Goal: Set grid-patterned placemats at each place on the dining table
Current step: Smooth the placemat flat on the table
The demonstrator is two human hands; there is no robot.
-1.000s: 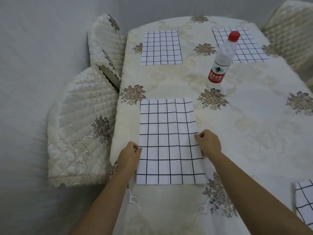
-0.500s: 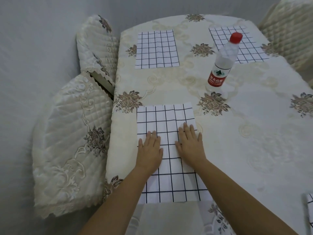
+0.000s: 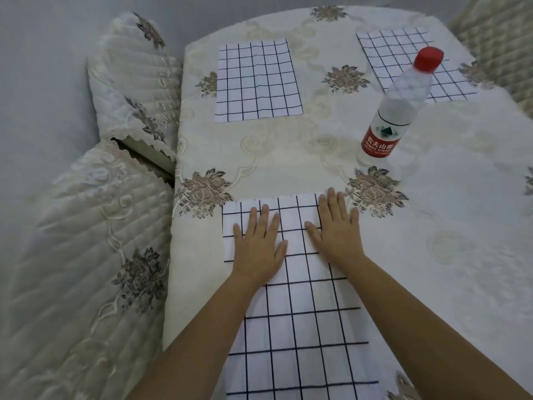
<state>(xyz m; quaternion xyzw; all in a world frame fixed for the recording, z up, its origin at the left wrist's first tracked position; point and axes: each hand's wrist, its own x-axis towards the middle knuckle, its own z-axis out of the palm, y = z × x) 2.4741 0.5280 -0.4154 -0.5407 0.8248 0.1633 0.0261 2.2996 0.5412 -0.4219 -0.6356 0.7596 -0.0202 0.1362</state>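
A white placemat with a dark grid (image 3: 300,319) lies flat on the cream floral tablecloth (image 3: 288,166) at the near left place. My left hand (image 3: 258,243) presses palm-down on its far left part, fingers spread. My right hand (image 3: 336,226) lies flat on its far right corner, fingertips past the far edge. Two more grid placemats lie further off: one at the far left place (image 3: 256,80), another at the far right (image 3: 403,59), partly behind a bottle.
A clear water bottle with a red cap and red label (image 3: 395,111) stands upright right of centre. Two chairs with quilted cream covers (image 3: 86,241) (image 3: 135,82) stand against the table's left edge. Another covered chair (image 3: 501,33) is at the far right.
My hands went from pinching the mat's side edges to lying flat on it, then slid away from me toward its far edge. The view moved closer to the table.
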